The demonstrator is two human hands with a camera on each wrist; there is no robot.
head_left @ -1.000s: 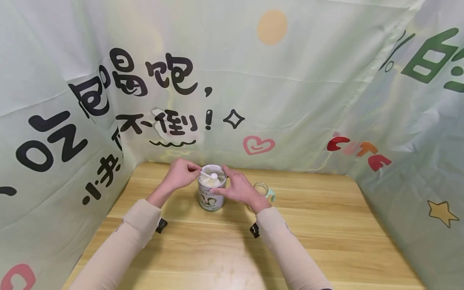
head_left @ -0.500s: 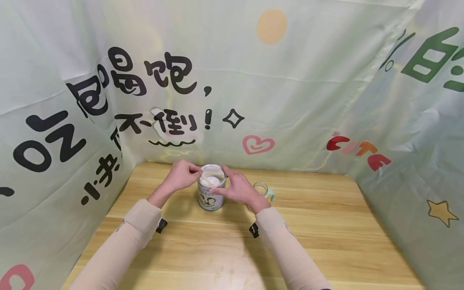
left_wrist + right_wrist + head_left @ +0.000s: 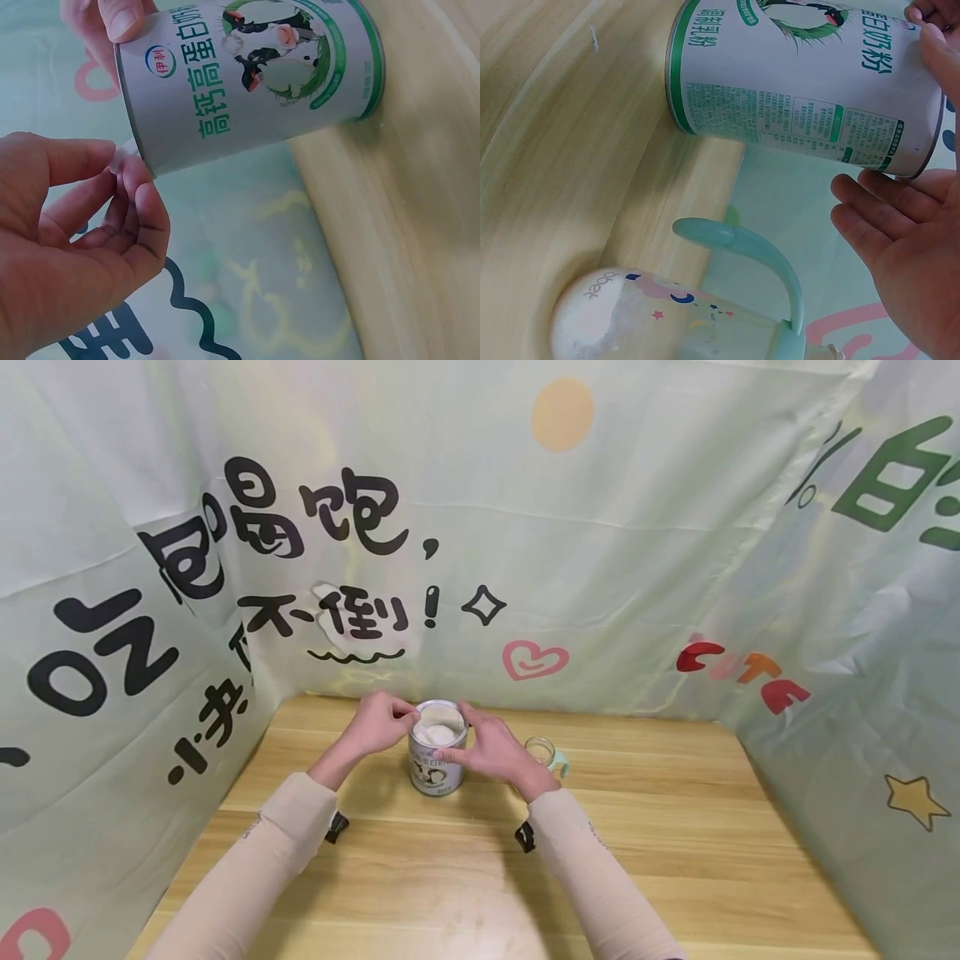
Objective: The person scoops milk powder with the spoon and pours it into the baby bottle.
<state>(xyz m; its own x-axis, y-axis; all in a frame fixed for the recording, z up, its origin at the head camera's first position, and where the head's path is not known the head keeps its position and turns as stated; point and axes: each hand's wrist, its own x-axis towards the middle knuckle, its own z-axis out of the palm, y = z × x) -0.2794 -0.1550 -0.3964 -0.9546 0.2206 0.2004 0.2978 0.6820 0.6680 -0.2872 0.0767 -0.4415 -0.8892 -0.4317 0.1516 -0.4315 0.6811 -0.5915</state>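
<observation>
An open milk powder can (image 3: 438,774) stands upright on the table, white with green bands and a cow picture. My left hand (image 3: 377,722) pinches the end of a white scoop handle (image 3: 126,154) at the can's left rim. The scoop's bowl lies down in the can among the pale powder and is hard to make out. With thumb in front and fingers behind, my right hand (image 3: 493,747) holds the can's upper right side. Just right of it stands an uncapped clear baby bottle (image 3: 660,315) with a pale green handle and white powder at its bottom, partly hidden by my right wrist in the head view.
The wooden table (image 3: 675,827) carries the can and bottle. Printed cloth walls (image 3: 637,568) close it in at the back and both sides; the can stands near the back edge.
The scoop has gone from above the powder, its bowl in sight, down into the can. My left hand has shifted slightly right; my right hand keeps its hold.
</observation>
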